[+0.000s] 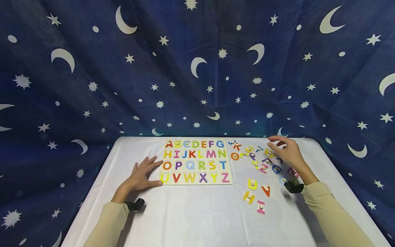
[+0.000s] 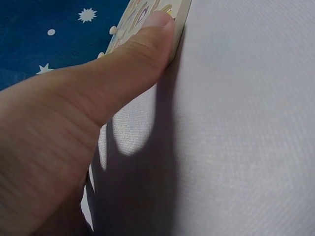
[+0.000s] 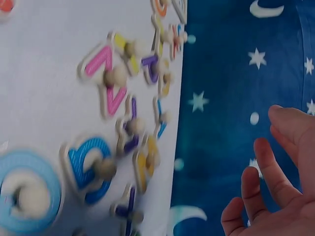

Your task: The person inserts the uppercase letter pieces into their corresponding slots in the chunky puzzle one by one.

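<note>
An alphabet puzzle board point(image 1: 197, 171) lies flat on the white table, with knobs showing on its A, B and C at the back left. My left hand point(image 1: 142, 175) rests at the board's left edge, fingers spread. Its thumb point(image 2: 142, 46) presses the front corner beside the U slot. My right hand point(image 1: 288, 152) hovers over the loose letters at the back right, fingers loosely bent and nothing between them. Below it are a yellow W piece point(image 1: 270, 153), a blue G point(image 3: 91, 167) and a light blue round letter piece point(image 3: 29, 191), possibly Q.
Loose knobbed letters spread right of the board, among them an orange O point(image 1: 235, 156) and a pink Z or N point(image 1: 263, 168). Nearer the front lie a yellow U point(image 1: 252, 184), red V point(image 1: 265, 191), yellow H point(image 1: 248, 197) and pink I point(image 1: 260, 207). A starry blue curtain point(image 1: 197, 92) hangs behind the table.
</note>
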Available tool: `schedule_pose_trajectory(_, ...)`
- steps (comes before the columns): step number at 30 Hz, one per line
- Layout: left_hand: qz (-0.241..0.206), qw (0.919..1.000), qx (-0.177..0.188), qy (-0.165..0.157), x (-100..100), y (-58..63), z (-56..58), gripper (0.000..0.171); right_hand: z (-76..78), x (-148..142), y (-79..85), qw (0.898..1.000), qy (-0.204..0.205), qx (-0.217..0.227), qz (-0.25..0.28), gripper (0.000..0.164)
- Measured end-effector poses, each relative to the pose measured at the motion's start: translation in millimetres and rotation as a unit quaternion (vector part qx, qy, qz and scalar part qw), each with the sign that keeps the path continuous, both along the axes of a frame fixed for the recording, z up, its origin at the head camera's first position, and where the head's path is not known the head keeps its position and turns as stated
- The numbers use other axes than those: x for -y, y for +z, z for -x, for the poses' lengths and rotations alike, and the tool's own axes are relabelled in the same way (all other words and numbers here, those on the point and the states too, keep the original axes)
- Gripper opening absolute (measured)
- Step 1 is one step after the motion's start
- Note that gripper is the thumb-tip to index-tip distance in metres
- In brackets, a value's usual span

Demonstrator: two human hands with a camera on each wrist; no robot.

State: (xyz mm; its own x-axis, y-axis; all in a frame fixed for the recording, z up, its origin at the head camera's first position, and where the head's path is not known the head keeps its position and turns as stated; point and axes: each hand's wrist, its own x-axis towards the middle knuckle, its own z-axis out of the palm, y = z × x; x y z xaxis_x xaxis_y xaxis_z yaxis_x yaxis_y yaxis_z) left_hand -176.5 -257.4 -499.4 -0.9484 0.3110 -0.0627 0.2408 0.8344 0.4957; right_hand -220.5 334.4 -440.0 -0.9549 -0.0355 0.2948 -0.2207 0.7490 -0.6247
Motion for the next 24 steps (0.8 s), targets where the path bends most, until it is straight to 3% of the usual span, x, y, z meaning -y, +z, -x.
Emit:
schedule_pose_trajectory(8, 0.001, 1.0000, 0.004, 0.004, -0.8, -1.0, 0.4, 0.094, -6.1, -40.9, -11.5, 0.996, -0.060, 0.057, 0.012, 0.046)
schedule_pose_trajectory(15, 0.002, 1.0000, 0.005, 0.004, 0.8, 0.1, 0.5, 0.094, -6.6, -74.1, -34.2, 0.984, -0.120, 0.134, 0.014, 0.052)
schedule_pose_trajectory(19, 0.001, 1.0000, 0.004, 0.005, 1.6, -0.8, 0.8, 0.094, -8.5, -83.5, -44.3, 0.975, -0.138, 0.173, 0.022, 0.050)
schedule_pose_trajectory(24, -0.003, 1.0000, 0.001, 0.003, 0.8, -1.8, 0.4, 0.094, -9.5, -89.1, -51.8, 0.971, -0.144, 0.188, 0.022, 0.049)
